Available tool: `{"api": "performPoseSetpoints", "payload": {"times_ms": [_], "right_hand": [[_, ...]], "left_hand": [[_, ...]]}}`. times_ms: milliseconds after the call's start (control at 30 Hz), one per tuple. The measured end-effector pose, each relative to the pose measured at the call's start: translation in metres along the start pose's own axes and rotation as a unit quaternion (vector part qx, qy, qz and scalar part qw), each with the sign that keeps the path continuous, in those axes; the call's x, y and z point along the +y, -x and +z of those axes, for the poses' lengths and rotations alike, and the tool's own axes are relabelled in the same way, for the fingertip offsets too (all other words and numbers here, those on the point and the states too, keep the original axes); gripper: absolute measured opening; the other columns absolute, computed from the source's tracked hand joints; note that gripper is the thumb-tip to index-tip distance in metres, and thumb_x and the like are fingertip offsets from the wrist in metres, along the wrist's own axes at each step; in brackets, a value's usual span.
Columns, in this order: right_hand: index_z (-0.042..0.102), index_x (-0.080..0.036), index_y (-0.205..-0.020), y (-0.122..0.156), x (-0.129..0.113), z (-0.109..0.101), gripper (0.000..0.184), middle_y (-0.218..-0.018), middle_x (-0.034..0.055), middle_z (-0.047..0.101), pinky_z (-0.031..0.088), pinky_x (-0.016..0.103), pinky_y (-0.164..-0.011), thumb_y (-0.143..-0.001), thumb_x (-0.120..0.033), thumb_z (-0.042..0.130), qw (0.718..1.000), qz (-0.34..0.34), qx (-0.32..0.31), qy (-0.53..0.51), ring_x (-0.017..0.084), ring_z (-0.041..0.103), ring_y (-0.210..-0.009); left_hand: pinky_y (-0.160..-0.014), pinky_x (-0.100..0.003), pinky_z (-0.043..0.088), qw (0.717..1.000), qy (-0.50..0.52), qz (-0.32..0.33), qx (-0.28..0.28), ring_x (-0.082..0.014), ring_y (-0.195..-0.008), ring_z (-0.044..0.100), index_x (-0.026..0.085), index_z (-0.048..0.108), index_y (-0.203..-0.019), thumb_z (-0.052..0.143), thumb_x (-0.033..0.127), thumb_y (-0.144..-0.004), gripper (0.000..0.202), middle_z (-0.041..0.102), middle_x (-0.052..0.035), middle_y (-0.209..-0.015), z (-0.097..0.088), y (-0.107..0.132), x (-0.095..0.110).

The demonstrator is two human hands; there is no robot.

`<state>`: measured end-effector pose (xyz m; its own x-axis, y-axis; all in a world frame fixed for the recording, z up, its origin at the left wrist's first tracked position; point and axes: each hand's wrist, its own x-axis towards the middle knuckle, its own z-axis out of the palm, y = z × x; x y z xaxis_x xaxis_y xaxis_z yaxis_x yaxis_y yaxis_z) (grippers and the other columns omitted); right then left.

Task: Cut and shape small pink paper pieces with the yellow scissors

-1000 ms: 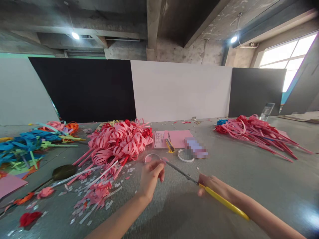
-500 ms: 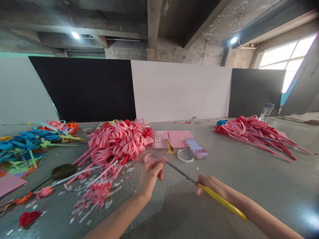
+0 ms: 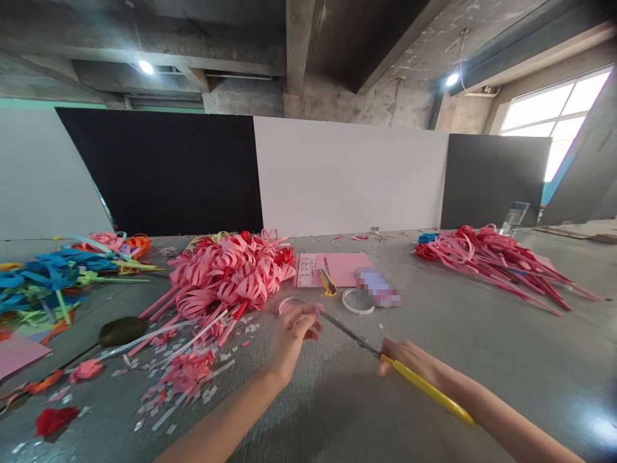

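My left hand (image 3: 292, 334) is raised over the middle of the grey surface, thumb and index finger pinched together. A small pink piece (image 3: 319, 308) shows at its fingertips, partly hidden. My right hand (image 3: 403, 355) is closed around a long tool with a yellow handle (image 3: 429, 391) and a slim grey metal front (image 3: 348, 332). The metal tip reaches to the pink piece, close to my left fingertips; whether it grips it cannot be told. Behind my left hand lies a pale ring (image 3: 292, 299), partly covered by the fingers.
Pink paper-strip bundles (image 3: 231, 273) lie left, red-pink ones (image 3: 486, 254) right, blue ones (image 3: 53, 273) far left. Beyond my hands are a pink sheet (image 3: 349, 263), a yellow cutter (image 3: 328, 283), a white ring (image 3: 354, 307) and a blurred flat object (image 3: 378, 287). Scraps (image 3: 187, 373) litter the left.
Both hands keep almost the same place and grip. My left fingers have shifted slightly, with the lower ones a little more spread.
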<state>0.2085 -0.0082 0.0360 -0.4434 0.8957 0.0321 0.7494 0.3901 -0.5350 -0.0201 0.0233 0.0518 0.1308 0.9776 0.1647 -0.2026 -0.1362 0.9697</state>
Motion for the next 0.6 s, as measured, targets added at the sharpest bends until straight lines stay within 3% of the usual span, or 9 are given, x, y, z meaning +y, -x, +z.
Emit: {"api": "performPoseSetpoints", "payload": {"times_ms": [200, 433, 500, 600], "right_hand": [[0.044, -0.017, -0.066, -0.002, 0.007, 0.003, 0.041, -0.059, -0.0009, 0.049, 0.031, 0.021, -0.047, -0.080, -0.054, 0.031, 1.000, -0.005, -0.007, 0.006, 0.011, 0.042, -0.054], [0.039, -0.018, -0.064, -0.001, -0.001, 0.000, 0.043, -0.056, -0.0021, 0.047, 0.028, 0.021, -0.044, -0.078, -0.058, 0.028, 0.999, -0.023, 0.034, -0.018, 0.010, 0.041, -0.050], [0.036, -0.019, -0.063, -0.001, -0.005, -0.003, 0.041, -0.056, -0.0015, 0.049, 0.029, 0.021, -0.044, -0.079, -0.057, 0.027, 0.997, -0.002, 0.073, -0.020, 0.011, 0.044, -0.050], [0.037, -0.020, -0.066, -0.002, -0.008, -0.002, 0.037, -0.058, 0.0008, 0.054, 0.033, 0.023, -0.046, -0.079, -0.055, 0.030, 0.985, 0.098, 0.135, 0.032, 0.015, 0.052, -0.052]], "left_hand": [[-0.070, -0.024, 0.044, 0.998, 0.063, 0.003, -0.009, -0.0113, -0.068, 0.056, 0.014, 0.062, -0.067, 0.058, 0.021, -0.069, 0.008, 0.059, -0.0013, -0.070, 0.000, -0.003, -0.004], [-0.076, -0.026, 0.045, 0.992, 0.123, -0.025, 0.005, -0.0137, -0.071, 0.061, 0.011, 0.064, -0.062, 0.061, 0.017, -0.065, 0.008, 0.066, -0.0049, -0.071, 0.000, -0.007, -0.005], [-0.078, -0.026, 0.045, 0.987, 0.157, -0.036, 0.012, -0.0150, -0.074, 0.062, 0.010, 0.064, -0.061, 0.062, 0.015, -0.064, 0.007, 0.067, -0.0065, -0.073, -0.001, -0.008, -0.005], [-0.077, -0.024, 0.047, 0.976, 0.203, -0.074, 0.033, -0.0166, -0.076, 0.063, 0.008, 0.063, -0.062, 0.060, 0.010, -0.064, 0.004, 0.068, -0.0087, -0.075, -0.003, -0.009, -0.005]]}}
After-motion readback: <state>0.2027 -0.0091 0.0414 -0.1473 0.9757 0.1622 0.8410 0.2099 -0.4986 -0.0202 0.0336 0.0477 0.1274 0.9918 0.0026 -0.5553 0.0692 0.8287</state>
